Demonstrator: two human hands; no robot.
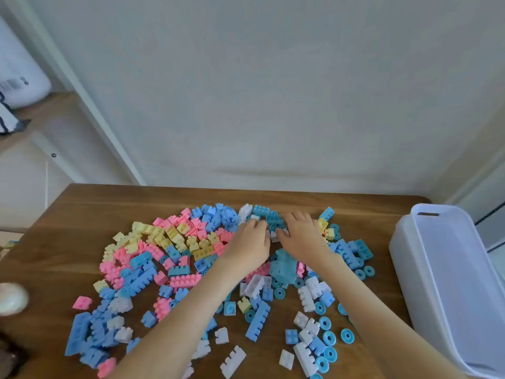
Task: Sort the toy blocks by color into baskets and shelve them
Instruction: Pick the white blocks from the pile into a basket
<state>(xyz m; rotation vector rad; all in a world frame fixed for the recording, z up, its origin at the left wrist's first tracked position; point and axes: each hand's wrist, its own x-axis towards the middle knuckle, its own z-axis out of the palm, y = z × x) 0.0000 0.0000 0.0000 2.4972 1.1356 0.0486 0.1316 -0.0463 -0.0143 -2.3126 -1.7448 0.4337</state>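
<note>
Pale wall fills the background behind a wooden tabletop (82, 214) that carries a wide scatter of toy blocks (175, 258) in pink, yellow, blue, teal and white. Yellow and pink pieces bunch toward the far left part of the heap, blue ones run along the near left edge, and white bricks with teal ring-shaped wheels (329, 337) lie toward the near right. A larger teal block (282, 265) sits between the two forearms, just nearer than the hands.

Both bare arms reach in from the near edge to the far middle of the pile. The left hand (250, 242) lies palm down on the blocks with its fingers curled; its grip seems to close on small pieces beneath, though which ones is hidden by the hand itself. The right hand (302, 235) is just beside it, fingers bent down onto a white block (274, 236) lying between the two hands; whether it pinches that block or merely touches it cannot be told.

At the right edge of the tabletop stands a white plastic basket (404, 258) with a slot handle in its far wall, well apart from the hands. A pale rounded object (12, 298) rests at the left edge.
</note>
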